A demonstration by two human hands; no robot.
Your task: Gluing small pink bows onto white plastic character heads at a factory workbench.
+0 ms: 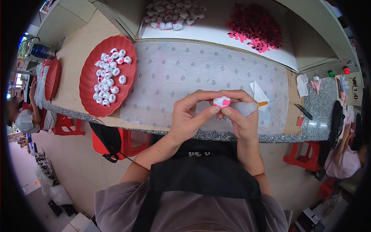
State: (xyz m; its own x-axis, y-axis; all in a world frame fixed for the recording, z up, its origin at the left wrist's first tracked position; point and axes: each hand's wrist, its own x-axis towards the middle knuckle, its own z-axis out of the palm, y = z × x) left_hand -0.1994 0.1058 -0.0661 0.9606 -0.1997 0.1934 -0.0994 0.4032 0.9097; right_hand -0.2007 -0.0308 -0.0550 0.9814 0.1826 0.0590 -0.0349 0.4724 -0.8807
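Observation:
Both of my hands meet over the near middle of the table, closed around one small rounded white piece with a pink patch (222, 102). The fingertips and thumb of my left hand (187, 114) grip its left side. Those of my right hand (245, 123) pinch it from the right. A translucent squeeze bottle (242, 108) with an amber tip and thin needle lies in the crook of my right hand, its needle pointing right. To the left, a red scalloped tray (87, 87) holds many similar white pieces with pink patches.
White patterned sheeting (166, 81) covers the table. A shelf bears a heap of white pieces (174, 13) and a pile of pink flower-like pieces (255, 27). Folded white paper (258, 92), a black marker (304, 111) and red stools (303, 156) are on the right. Other people sit at both sides.

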